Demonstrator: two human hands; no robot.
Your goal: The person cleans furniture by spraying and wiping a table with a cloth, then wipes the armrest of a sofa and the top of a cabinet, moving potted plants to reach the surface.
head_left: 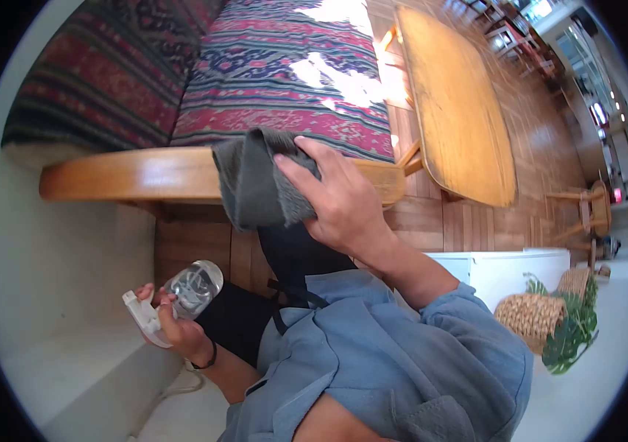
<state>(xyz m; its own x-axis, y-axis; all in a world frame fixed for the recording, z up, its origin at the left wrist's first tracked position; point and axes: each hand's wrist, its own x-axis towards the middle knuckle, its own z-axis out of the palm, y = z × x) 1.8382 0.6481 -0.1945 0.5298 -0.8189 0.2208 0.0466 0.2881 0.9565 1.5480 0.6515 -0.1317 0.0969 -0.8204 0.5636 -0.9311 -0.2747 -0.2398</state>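
My right hand (340, 191) presses a dark grey cloth (259, 180) against the wooden armrest (159, 173) of a sofa, fingers bent over the cloth's right side. The cloth is bunched and hangs over the armrest's near edge. Lower down on the left, my left hand (178, 320) is wrapped round the neck of a clear spray bottle (196, 287) with a white trigger head. The bottle lies tilted, its base pointing up and right, apart from the armrest.
Patterned woven cushions (277, 96) cover the sofa beyond the armrest. A low wooden table (461, 103) stands to its right on the parquet floor. A white wall (71, 272) rises close on the left. At right are a woven basket (531, 320) and a leafy plant (572, 342).
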